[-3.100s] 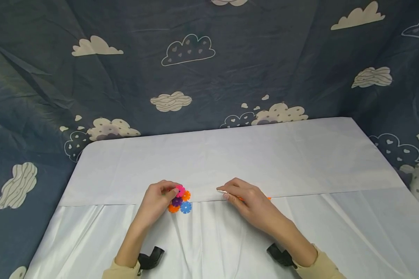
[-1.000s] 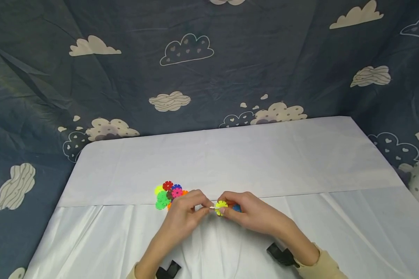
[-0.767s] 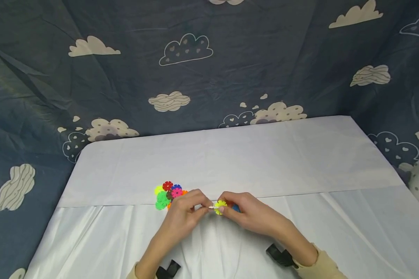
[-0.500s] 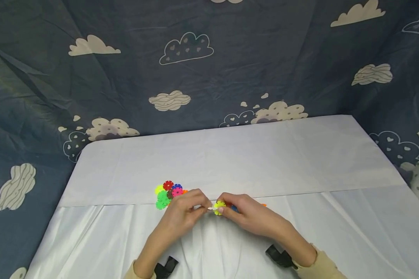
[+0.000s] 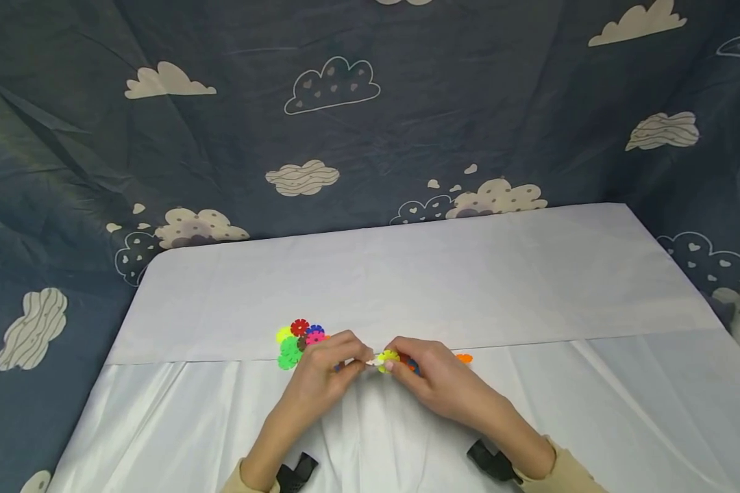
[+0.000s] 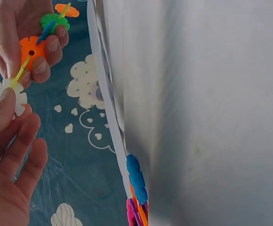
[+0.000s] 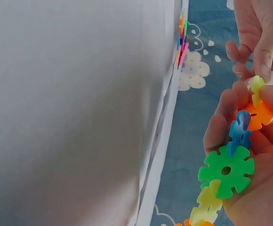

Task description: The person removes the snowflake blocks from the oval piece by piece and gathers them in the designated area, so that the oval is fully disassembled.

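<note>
My left hand [image 5: 321,370] pinches a white notched snowflake disc [image 6: 21,100] between thumb and fingers. Close beside it, my right hand [image 5: 440,376] holds a chain of linked plastic snowflake discs and pinches its yellow end disc [image 5: 387,357]. The white disc meets that yellow disc's edge; how deep the notches sit is hidden by the fingers. Across the right palm run an orange disc [image 7: 259,120], a blue disc [image 7: 240,137], a green disc [image 7: 212,172] and a second yellow disc [image 7: 207,200]. Another orange disc [image 5: 465,358] ends the chain beyond the hand.
Several loose discs lie in a pile left of the hands, among them a red disc [image 5: 299,327], green discs [image 5: 288,350] and a pink disc [image 5: 314,337]. A white cloth [image 5: 469,281] covers the table. Behind hangs a dark cloud-patterned curtain [image 5: 407,103].
Three seconds ago my left hand was at the pile; it has since moved right to meet my right hand. Lately the yellow disc has tilted, and the orange end disc shows beyond my right hand.
</note>
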`<state>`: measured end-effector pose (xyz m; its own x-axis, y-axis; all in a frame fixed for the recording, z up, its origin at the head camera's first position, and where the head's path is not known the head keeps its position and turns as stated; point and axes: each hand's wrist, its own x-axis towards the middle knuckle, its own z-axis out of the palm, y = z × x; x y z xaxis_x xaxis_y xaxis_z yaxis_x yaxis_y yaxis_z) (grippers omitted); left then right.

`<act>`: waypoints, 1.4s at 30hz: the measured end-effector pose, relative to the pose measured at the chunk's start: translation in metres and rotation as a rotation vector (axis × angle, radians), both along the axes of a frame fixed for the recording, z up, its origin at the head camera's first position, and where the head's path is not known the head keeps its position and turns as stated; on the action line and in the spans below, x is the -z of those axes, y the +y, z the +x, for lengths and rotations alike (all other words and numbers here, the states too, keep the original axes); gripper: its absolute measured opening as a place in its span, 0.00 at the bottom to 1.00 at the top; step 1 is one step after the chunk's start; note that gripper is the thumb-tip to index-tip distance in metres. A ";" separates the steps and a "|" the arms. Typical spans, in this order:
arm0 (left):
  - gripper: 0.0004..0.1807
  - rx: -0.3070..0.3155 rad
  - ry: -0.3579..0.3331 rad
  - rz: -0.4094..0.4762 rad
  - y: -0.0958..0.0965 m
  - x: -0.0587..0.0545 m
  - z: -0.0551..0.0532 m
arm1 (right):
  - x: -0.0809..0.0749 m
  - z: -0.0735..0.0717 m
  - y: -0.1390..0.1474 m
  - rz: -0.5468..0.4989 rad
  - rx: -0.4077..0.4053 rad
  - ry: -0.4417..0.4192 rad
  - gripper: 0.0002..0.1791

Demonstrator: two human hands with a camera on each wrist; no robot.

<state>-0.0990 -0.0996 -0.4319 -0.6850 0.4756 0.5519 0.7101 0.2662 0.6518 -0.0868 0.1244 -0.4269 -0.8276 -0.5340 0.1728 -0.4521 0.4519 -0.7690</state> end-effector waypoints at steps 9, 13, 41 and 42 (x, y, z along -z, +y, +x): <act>0.13 -0.010 -0.017 -0.008 -0.001 -0.001 0.001 | 0.003 0.001 -0.002 -0.015 0.013 0.011 0.05; 0.13 -0.012 -0.034 0.005 0.000 -0.001 0.001 | 0.002 0.002 -0.002 -0.011 0.025 0.022 0.06; 0.06 -0.516 -0.507 -0.152 -0.038 -0.006 -0.014 | 0.000 -0.003 0.002 -0.024 0.085 0.010 0.09; 0.07 -0.525 -0.518 -0.159 -0.039 -0.005 -0.014 | 0.001 -0.003 0.002 -0.024 0.087 0.008 0.09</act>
